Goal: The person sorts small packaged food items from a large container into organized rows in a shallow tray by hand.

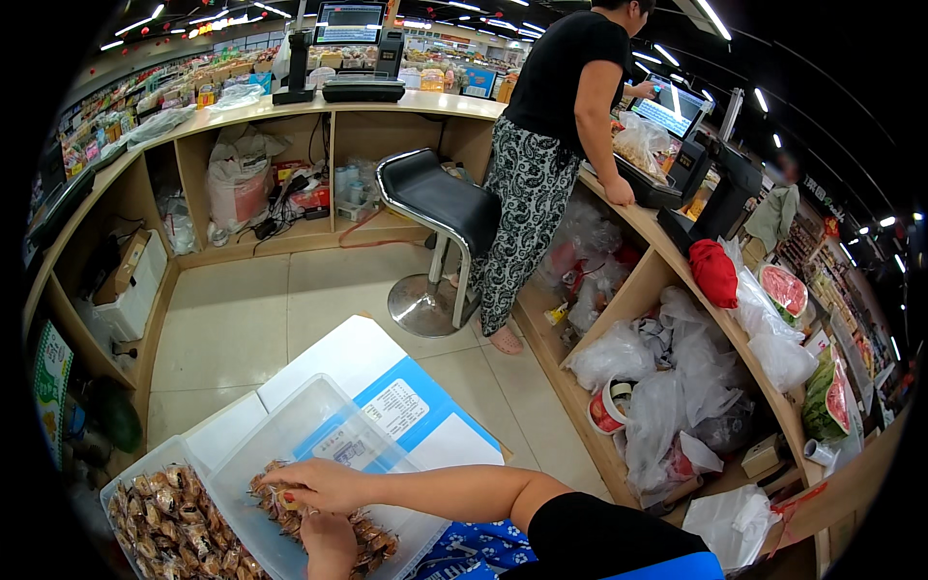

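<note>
Lower left, I had right hand (327, 485) and left hand (331, 537) bent over wrapped snacks (373, 545), grips unclear, with room toward the clear bin (280, 425)'s upper rim.

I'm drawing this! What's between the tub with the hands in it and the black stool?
In the head view, a blue-and-white box, then tiled floor, lie between the tub and the stool.

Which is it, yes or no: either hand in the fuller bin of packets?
No, the left hand and right hand are both at packets in the less-filled translucent bin.
</note>
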`<state>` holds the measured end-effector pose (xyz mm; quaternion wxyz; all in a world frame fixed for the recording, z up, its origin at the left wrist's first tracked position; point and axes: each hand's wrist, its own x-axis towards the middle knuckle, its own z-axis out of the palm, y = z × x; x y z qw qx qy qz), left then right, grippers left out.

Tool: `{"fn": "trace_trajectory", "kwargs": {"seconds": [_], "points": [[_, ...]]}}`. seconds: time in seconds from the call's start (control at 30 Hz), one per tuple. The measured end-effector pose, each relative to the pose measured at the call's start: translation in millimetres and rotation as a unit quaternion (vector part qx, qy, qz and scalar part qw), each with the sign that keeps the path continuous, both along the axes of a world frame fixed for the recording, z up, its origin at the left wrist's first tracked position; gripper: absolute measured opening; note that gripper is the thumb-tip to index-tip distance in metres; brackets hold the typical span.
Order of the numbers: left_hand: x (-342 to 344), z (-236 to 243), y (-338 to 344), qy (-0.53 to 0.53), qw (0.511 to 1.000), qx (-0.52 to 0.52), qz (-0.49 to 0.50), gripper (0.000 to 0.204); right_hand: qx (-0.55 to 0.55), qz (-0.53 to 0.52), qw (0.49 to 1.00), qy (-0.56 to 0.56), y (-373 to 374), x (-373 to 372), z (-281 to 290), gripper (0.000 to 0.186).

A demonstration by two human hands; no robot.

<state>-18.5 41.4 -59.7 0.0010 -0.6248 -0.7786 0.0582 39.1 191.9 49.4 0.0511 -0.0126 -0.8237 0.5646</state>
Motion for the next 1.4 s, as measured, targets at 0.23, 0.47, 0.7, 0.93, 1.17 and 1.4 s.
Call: {"fn": "trace_trajectory", "kwargs": {"seconds": [0.23,0.47,0.7,0.93,1.17,1.4], "points": [[2,25,0,-0.039,0.999,-0.005,-0.021,0.027,0.011,0.002,1.000,0.004,0,0,-1,0.041],[7,24,1,0.013,0.999,0.041,0.002,0.014,0.017,0.002,1.000,0.006,-1,2,4,0.040],[5,30,3,-0.029,0.999,-0.027,0.000,0.017,0.011,0.005,1.000,0.001,-1,3,8,0.040],[-2,-9,1,0.005,1.000,-0.007,0.011,0.031,0.019,-0.001,1.000,-0.001,-2,2,1,0.040],[3,-9,0,0.037,0.999,-0.002,0.036,0.031,0.029,-0.004,0.999,0.023,-4,3,-2,0.039],[5,5,4,-0.031,0.999,0.000,0.041,0.026,0.017,-0.004,1.000,-0.010,-1,5,4,0.039]]}}
